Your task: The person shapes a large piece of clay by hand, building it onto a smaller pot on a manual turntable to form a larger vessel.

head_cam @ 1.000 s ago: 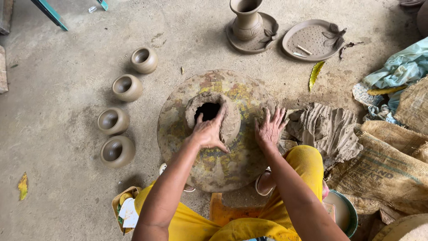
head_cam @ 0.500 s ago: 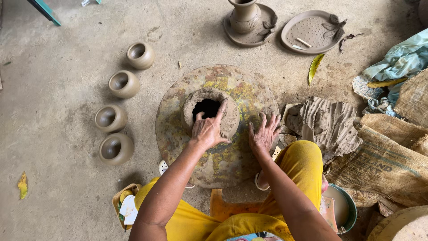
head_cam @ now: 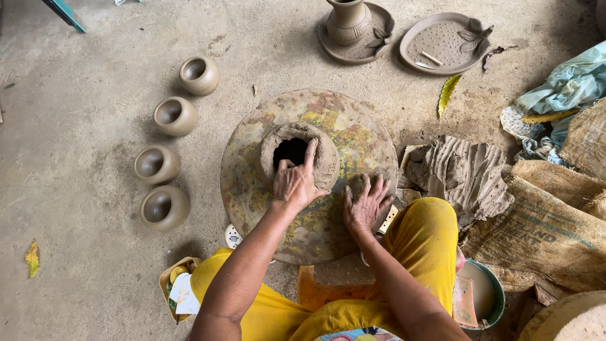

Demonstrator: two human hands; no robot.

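A round potter's wheel [head_cam: 353, 132], stained yellow and brown, lies flat on the floor in front of me. A rough hollow ring of grey clay [head_cam: 328, 161] sits at its middle. My left hand [head_cam: 295, 183] rests on the ring's near wall, forefinger stretched along the rim and other fingers curled at the dark hole. My right hand [head_cam: 367, 205] lies fingers apart on the wheel's right part, covering a small lump of clay [head_cam: 358, 183]. My knees in yellow cloth [head_cam: 424, 230] flank the wheel.
Several small round clay pots [head_cam: 165, 161] stand in a curved row left of the wheel. A clay vase on a dish [head_cam: 353, 25] and a leaf-decorated clay plate [head_cam: 445, 41] sit beyond it. A slab of ribbed clay [head_cam: 461, 173], burlap sacks [head_cam: 555, 227] and a bowl [head_cam: 486, 293] lie at right.
My right hand slid from the wheel's right edge inward onto a small clay lump. My left hand shifted on the ring's rim, forefinger now pointing up. The view moved closer.
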